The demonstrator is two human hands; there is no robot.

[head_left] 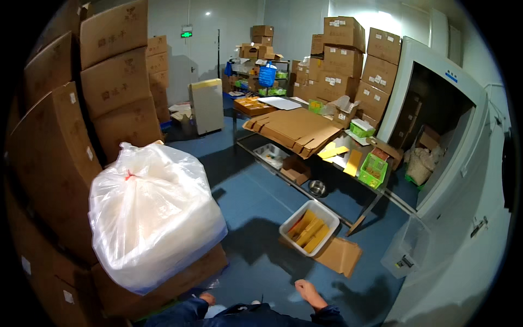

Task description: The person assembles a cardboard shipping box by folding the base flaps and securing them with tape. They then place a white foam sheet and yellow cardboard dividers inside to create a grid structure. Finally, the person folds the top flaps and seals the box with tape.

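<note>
My right hand [309, 294] hangs low in front of me with its fingers curled in, and nothing shows in it. Below and left, only a small part of my left hand [207, 298] comes out of the dark blue sleeve; its fingers are mostly hidden. Nearest the left hand is a brown carton [196, 272], on which sits a big translucent plastic bag [158, 212], bulging and tied with a red tie. A white bin [326, 238] with yellow flat pieces inside stands on the floor ahead of my right hand, touching neither hand.
Tall carton stacks [117, 71] line the left side. A metal table [365, 204] ahead holds flattened cardboard [297, 128] and green baskets [373, 170]. Flat cardboard [340, 256] lies beside the bin. A clear plastic box [406, 248] leans by the right wall, near an open doorway [425, 125].
</note>
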